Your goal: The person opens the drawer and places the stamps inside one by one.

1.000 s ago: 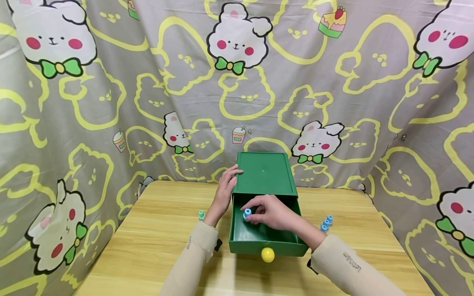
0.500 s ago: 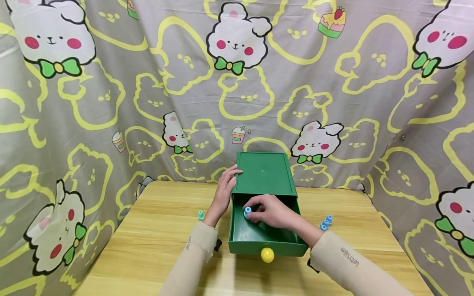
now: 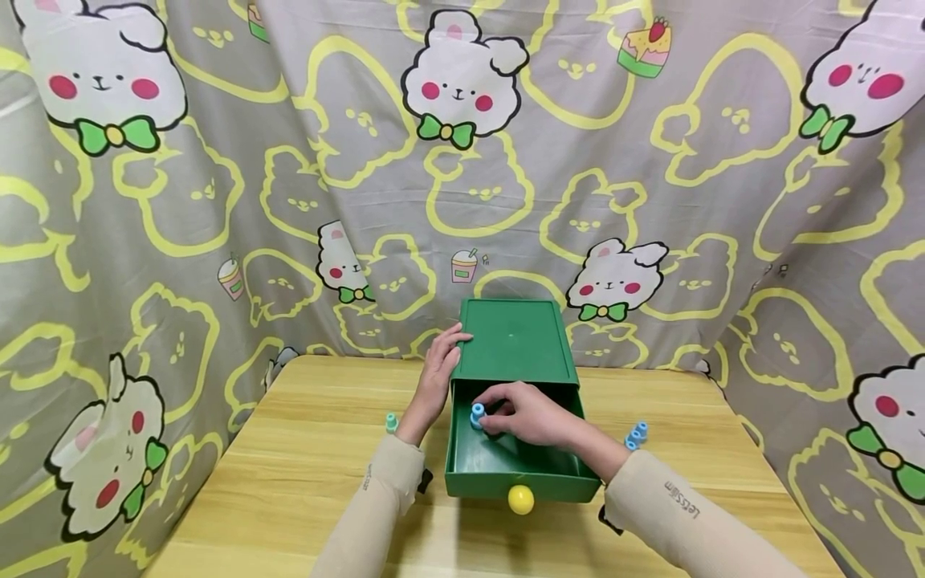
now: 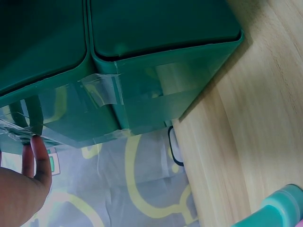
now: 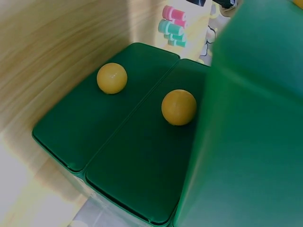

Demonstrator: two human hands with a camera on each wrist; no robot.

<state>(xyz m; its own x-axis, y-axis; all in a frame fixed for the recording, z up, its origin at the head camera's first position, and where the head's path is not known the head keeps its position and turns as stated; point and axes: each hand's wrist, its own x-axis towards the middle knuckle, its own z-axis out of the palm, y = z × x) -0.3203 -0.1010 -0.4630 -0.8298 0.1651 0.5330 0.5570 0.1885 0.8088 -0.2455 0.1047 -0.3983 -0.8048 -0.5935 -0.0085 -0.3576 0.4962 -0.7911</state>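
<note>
A box [image 3: 515, 341] sits far on the table [image 3: 303, 474], its drawer [image 3: 520, 474] pulled near, one spool [image 3: 391, 421] left, more spools [image 3: 635, 434] right.

Two yellow knobs [image 5: 112, 78] [image 5: 179, 107] sit on side-by-side green drawer fronts [image 5: 137, 142], a green wall [image 5: 251, 137] rising at 3 o'clock; pink and teal spools [image 5: 173, 21] lie on the wooden table [image 5: 52, 42] at 12 o'clock

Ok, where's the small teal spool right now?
In the head view the teal spool stands on the table, left of the green drawer box, just beside the left wrist.
</note>
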